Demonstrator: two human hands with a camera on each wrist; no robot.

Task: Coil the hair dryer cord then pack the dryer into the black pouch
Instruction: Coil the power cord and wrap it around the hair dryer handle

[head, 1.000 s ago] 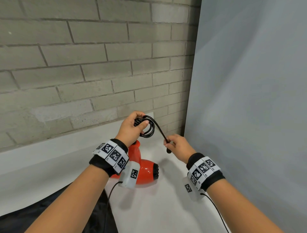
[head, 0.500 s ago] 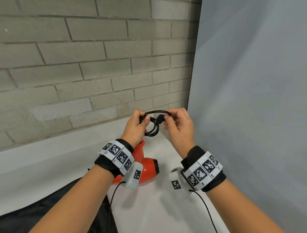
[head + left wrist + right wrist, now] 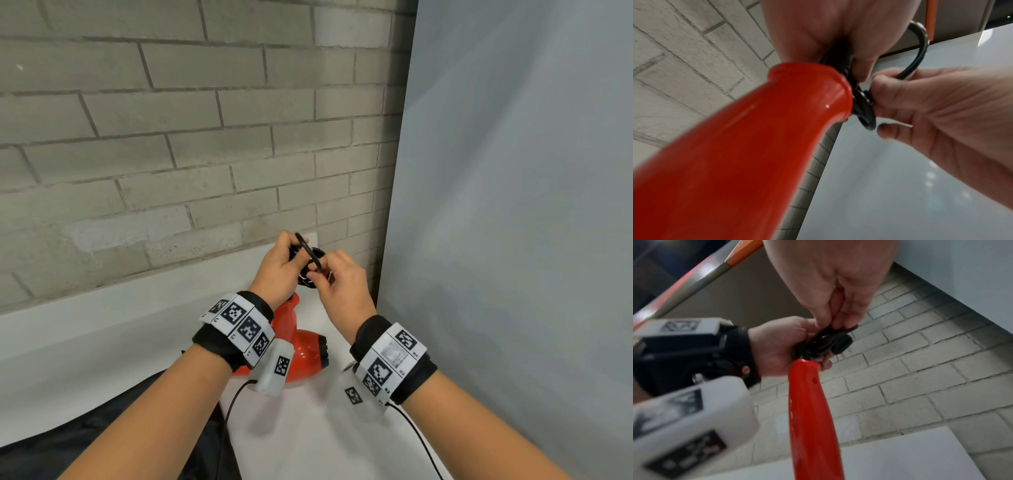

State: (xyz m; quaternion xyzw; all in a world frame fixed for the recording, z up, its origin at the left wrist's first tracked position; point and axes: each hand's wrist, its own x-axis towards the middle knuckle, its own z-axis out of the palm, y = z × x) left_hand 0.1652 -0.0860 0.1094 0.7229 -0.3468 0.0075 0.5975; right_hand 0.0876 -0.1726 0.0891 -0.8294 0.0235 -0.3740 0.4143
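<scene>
Light: soft, even, bright; you get faint shadows on the counter (image 3: 308, 428) toward 6 o'clock.
Glare: small highlights on the red dryer (image 3: 756, 129).
Blur: your wrist views smear near the edges.

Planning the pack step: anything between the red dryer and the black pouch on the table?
Nothing visible on the white table between them. The hair dryer lies just right of the black pouch, whose opening isn't visible. The left forearm crosses above that gap; left hand and right hand both grip the coiled cord.
</scene>
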